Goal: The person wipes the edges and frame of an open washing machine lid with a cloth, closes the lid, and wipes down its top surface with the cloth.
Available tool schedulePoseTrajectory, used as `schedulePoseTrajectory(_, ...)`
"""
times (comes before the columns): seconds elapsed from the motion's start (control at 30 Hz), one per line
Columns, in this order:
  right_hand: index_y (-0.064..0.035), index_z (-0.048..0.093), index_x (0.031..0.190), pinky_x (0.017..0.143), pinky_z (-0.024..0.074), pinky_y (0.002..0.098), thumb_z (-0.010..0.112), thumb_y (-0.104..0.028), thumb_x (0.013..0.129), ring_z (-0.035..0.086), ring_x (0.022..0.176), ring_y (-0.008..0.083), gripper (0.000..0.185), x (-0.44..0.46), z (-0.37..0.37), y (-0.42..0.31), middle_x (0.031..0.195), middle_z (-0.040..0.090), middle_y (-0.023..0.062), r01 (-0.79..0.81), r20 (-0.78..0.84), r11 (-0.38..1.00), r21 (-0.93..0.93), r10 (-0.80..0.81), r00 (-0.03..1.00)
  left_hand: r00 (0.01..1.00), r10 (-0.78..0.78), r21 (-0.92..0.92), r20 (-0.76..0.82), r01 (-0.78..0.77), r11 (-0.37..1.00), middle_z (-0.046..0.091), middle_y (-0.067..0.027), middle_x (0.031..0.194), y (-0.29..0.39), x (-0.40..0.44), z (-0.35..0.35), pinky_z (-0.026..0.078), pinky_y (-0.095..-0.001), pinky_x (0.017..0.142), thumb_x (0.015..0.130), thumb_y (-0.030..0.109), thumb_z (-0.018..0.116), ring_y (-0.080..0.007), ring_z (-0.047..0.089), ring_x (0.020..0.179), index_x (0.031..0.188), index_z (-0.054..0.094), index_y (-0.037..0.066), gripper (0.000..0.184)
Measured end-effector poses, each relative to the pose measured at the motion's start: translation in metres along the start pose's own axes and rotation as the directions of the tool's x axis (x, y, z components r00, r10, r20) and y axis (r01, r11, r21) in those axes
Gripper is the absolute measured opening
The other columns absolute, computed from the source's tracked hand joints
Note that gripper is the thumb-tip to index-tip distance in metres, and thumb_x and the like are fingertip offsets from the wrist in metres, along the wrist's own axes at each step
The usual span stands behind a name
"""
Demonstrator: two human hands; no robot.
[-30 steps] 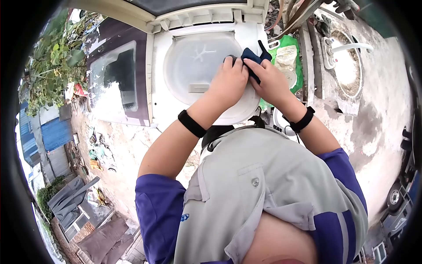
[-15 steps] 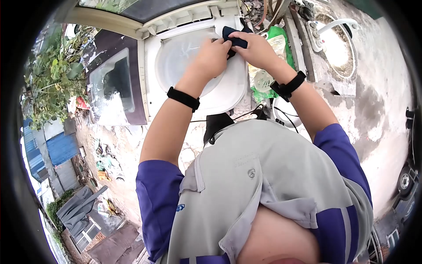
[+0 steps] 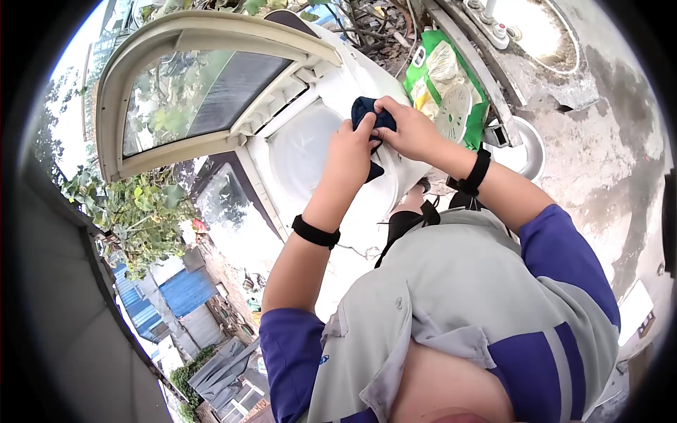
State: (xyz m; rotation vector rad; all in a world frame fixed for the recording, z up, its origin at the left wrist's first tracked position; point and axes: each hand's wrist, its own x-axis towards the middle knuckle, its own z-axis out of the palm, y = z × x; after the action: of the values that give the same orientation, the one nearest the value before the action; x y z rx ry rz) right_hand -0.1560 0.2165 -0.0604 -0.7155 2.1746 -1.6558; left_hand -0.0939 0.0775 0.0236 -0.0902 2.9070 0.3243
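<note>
So it's one piece of dark navy cloth (image 3: 362,108), pretty small, bunched and folded up, no pattern I can make out. It's pinched between the left hand (image 3: 348,149) and right hand (image 3: 410,131), with a rounded fold poking up past the fingertips and a pointy corner sticking out below, next to the left hand. Fingers hide the middle. It's over the white machine (image 3: 403,166), can't tell if it's touching.

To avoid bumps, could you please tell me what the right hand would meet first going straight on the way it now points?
The right hand would probably meet the dark blue cloth it is touching; depth beyond that is unclear.
</note>
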Motion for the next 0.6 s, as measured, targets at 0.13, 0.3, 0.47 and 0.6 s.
schedulePoseTrajectory(0.13,-0.0122,0.057,0.114,0.076,0.0515,0.0428,0.069,-0.026,0.081,0.066,0.091,0.0380,0.038,0.066,-0.005,0.005,0.098,0.069,0.0169,-0.039,-0.026,0.999,-0.023,0.038,0.999,0.997,-0.027,0.108,-0.067,0.034,0.994,0.065,-0.0192,0.090,-0.020,0.055,-0.007,0.050,-0.0475,0.071,0.089,0.014,0.063,-0.0386,0.064,0.085,0.127,0.056,0.012,0.039)
schedulePoseTrajectory(0.3,-0.0117,0.060,0.111,0.075,0.0517,0.0408,0.069,-0.028,0.079,0.066,0.086,0.0357,0.037,0.075,-0.011,0.003,0.094,0.069,0.0178,-0.064,0.007,0.997,0.041,0.064,0.998,0.993,0.030,0.257,-0.118,0.002,0.966,0.066,-0.0185,0.086,-0.022,0.060,-0.004,0.050,-0.0474,0.067,0.089,0.014,0.061,-0.0385,0.064,0.080,0.126,0.057,0.009,0.037)
schedulePoseTrajectory(0.47,-0.0125,0.060,0.107,0.076,0.0510,0.0413,0.071,-0.029,0.079,0.066,0.087,0.0350,0.034,-0.003,-0.022,-0.005,0.092,0.069,0.0162,-0.150,0.194,0.987,0.050,0.138,0.971,0.996,0.083,0.144,-0.022,-0.079,0.986,0.063,-0.0203,0.089,0.011,-0.014,0.007,0.051,-0.0468,0.067,0.090,0.012,0.060,-0.0389,0.064,0.077,0.129,0.055,0.005,0.041)
schedulePoseTrajectory(0.6,-0.0121,0.060,0.103,0.073,0.0501,0.0431,0.071,-0.026,0.078,0.065,0.084,0.0368,0.031,-0.061,-0.022,-0.016,0.087,0.068,0.0149,-0.129,0.181,0.991,0.031,0.121,0.976,0.986,0.147,0.181,-0.074,-0.132,0.975,0.060,-0.0165,0.083,0.029,-0.068,0.028,0.050,-0.0452,0.066,0.087,0.013,0.065,-0.0367,0.061,0.073,0.128,0.057,0.005,0.043)
